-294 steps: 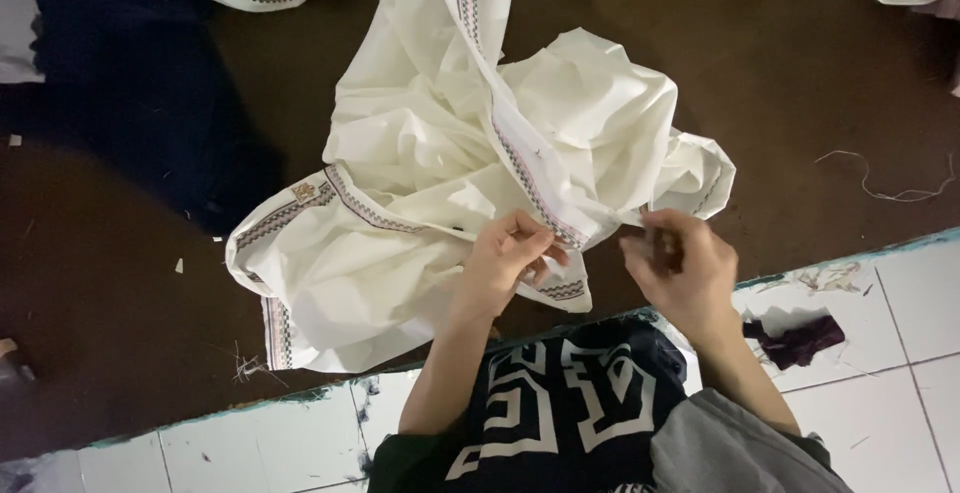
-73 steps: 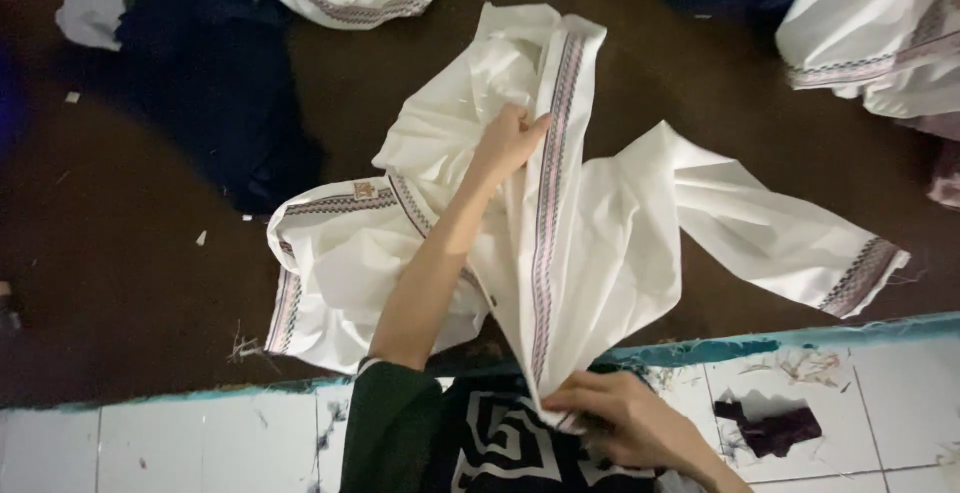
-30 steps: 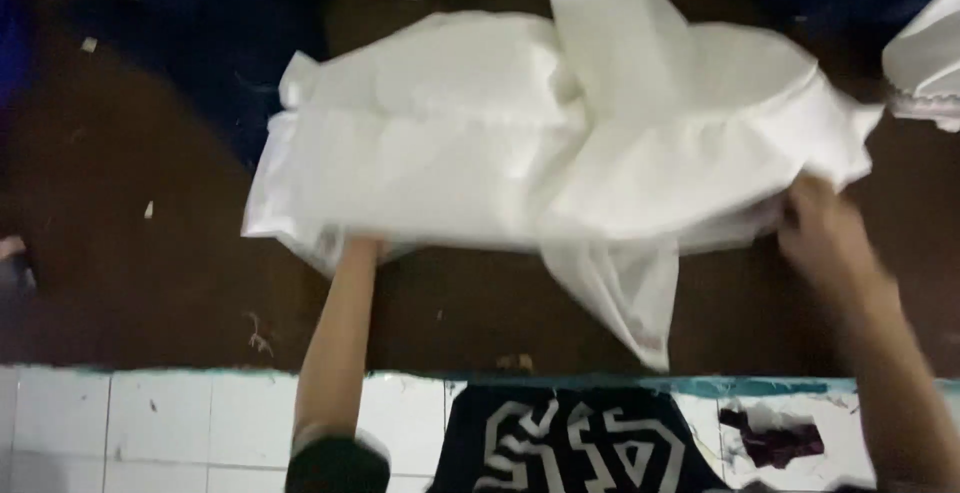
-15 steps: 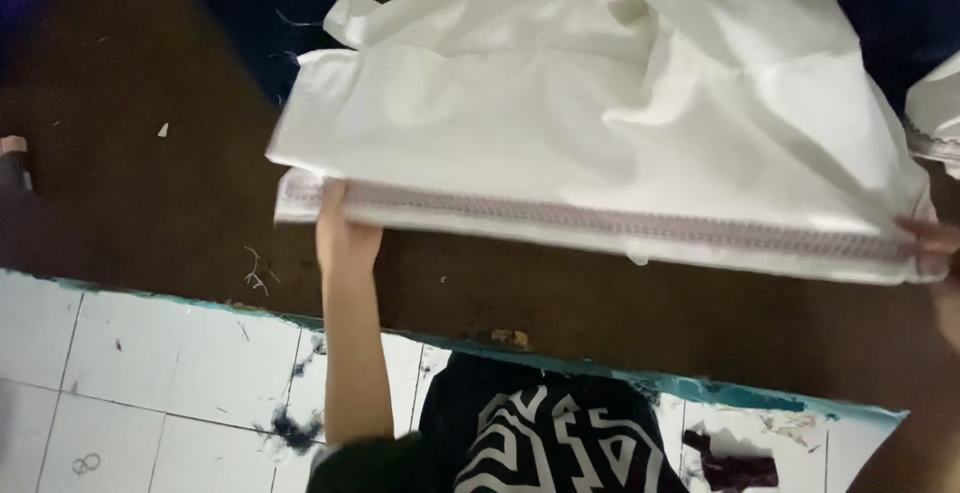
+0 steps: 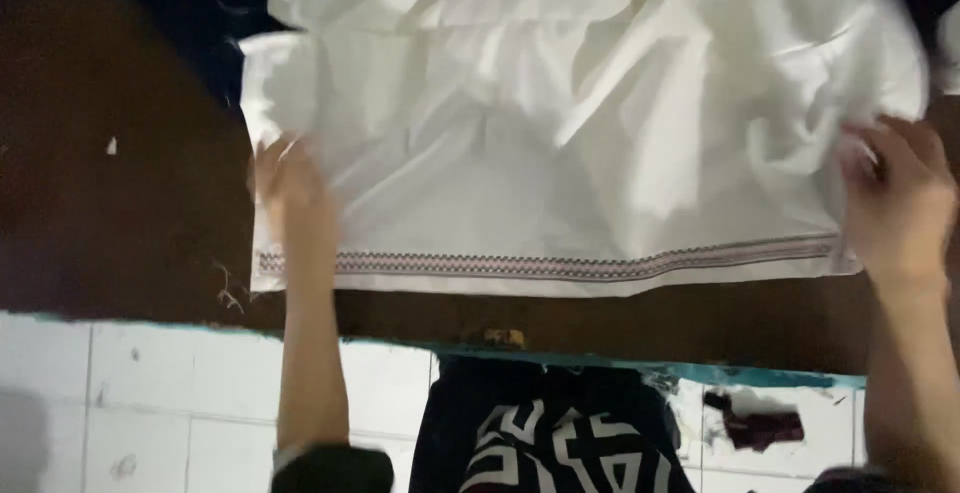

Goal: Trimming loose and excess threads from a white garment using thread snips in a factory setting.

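Dark brown table (image 5: 120,233) filling the upper two thirds of the frame, edged below by white tiles (image 5: 150,403). Spread across the table's centre and upper right, a large white cloth (image 5: 560,153), rumpled at the top, with a patterned trim band (image 5: 550,265) running along its lower edge. Left hand (image 5: 290,193) at centre left, blurred, pressed on the cloth's left edge; grip cannot be told. Right hand (image 5: 900,208) at the right edge, fingers curled, clutching the cloth's right side. Dark scrap (image 5: 760,425) lying on the tiles, lower right.
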